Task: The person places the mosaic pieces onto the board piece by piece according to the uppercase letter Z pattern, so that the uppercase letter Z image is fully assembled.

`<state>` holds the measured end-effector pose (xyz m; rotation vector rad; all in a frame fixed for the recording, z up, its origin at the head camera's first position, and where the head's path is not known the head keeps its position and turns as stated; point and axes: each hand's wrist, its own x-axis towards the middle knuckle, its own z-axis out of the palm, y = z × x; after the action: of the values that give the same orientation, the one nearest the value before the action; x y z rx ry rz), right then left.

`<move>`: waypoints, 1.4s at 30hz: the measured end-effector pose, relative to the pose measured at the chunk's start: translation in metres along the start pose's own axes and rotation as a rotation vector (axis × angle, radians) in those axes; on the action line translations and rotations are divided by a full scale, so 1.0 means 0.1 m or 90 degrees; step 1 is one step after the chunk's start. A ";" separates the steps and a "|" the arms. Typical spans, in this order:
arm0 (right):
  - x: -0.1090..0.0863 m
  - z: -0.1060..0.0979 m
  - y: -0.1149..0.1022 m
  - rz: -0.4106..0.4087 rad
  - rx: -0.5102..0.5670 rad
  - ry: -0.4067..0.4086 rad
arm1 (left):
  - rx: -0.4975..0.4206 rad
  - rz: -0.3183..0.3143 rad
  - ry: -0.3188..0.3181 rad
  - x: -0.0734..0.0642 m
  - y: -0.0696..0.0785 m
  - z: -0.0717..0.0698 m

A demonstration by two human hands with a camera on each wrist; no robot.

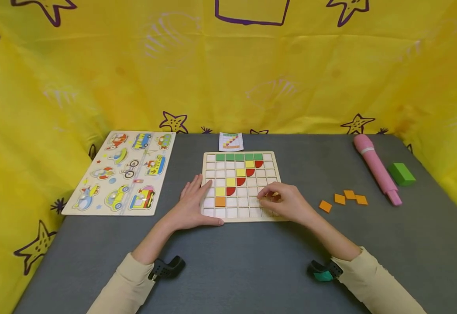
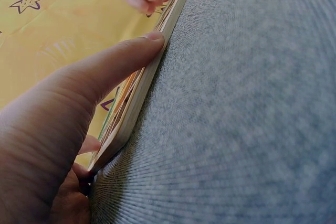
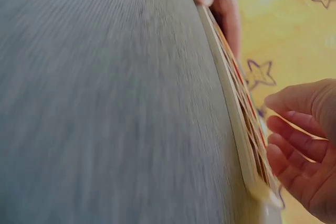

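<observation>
The light wooden grid board (image 1: pixel 242 214) lies in front of me. Green squares (image 1: pixel 239 157) line its top, and yellow squares (image 1: pixel 231 182) with red quarter-round pieces (image 1: pixel 241 181) step diagonally down to an orange square (image 1: pixel 220 201). My left hand (image 1: pixel 190 205) rests at the board's left side, fingers along the edge and thumb on the front rim (image 2: pixel 147 72). Over the lower right cells hovers my right hand (image 1: pixel 283 200), fingers loosely bent; no piece shows between its thumb and fingers (image 3: pixel 283 156) in the right wrist view.
A small pattern card (image 1: pixel 231 141) lies behind the board. Left of it is a wooden vehicle puzzle (image 1: pixel 124 174). To the right lie several loose orange squares (image 1: pixel 339 199), a pink microphone-shaped object (image 1: pixel 377 168) and a green block (image 1: pixel 402 174). Yellow cloth (image 1: pixel 228 78) encloses the table.
</observation>
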<state>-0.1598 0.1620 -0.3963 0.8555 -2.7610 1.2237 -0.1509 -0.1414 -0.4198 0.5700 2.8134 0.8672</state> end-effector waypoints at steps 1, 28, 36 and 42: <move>-0.03 -0.04 0.03 0.005 -0.005 0.004 | 0.000 0.001 0.000 0.00 0.00 0.00; -0.79 -0.74 0.51 0.053 -0.188 0.082 | -0.005 0.002 -0.005 -0.01 0.00 -0.01; -0.70 -0.64 0.48 0.014 -0.139 0.058 | -0.005 0.001 -0.006 -0.01 -0.01 -0.01; -0.63 -0.60 0.46 0.039 -0.125 0.043 | -0.004 0.006 0.000 -0.01 -0.01 -0.01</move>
<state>-0.1410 0.2587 -0.3993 0.7040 -2.8127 0.9488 -0.1505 -0.1427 -0.4196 0.5830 2.8095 0.8785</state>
